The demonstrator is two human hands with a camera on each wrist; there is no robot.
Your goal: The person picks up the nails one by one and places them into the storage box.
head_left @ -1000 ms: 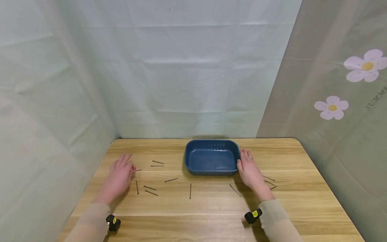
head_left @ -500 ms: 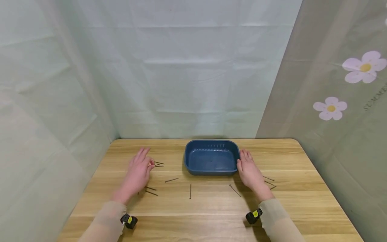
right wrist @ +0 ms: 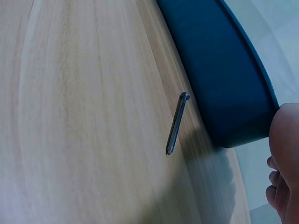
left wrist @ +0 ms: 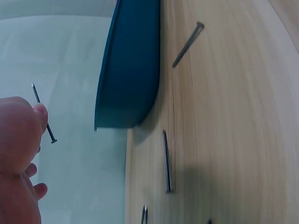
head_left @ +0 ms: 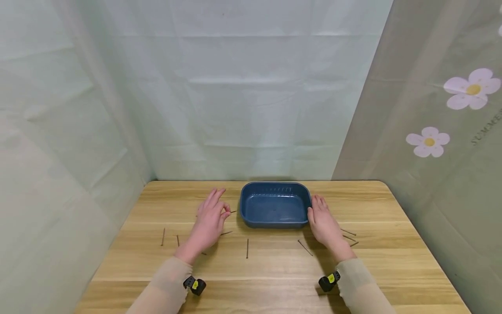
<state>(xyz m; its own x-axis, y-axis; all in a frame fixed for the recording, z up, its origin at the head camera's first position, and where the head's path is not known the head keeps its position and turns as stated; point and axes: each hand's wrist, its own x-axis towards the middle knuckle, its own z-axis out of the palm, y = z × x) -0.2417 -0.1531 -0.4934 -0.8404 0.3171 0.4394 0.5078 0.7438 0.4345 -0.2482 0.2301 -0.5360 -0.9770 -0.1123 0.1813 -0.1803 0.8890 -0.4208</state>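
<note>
My left hand [head_left: 211, 218] is just left of the blue bin [head_left: 274, 225], pinching a nail [left wrist: 50, 134] between thumb and index finger. In the left wrist view this nail is raised beside the bin's end, its head lower and its tip up. The other left fingers spread away from the pinch. At the bin's right end lies my right hand [head_left: 324, 223], fingers straight along the outer wall and thumb by the front corner. No nails show inside the bin. One loose nail [right wrist: 176, 123] lies in front of the bin near my right hand.
Several nails lie scattered on the wooden table [head_left: 274, 279]: one nail [head_left: 163, 237] at far left, another nail [head_left: 247, 248] before the bin, and a group right of my right hand. My left forearm covers some. Hanging cloth [head_left: 243, 109] encloses the back and sides.
My left hand has moved right, carrying the nail from the table's left side to beside the bin. My right hand has stayed against the bin.
</note>
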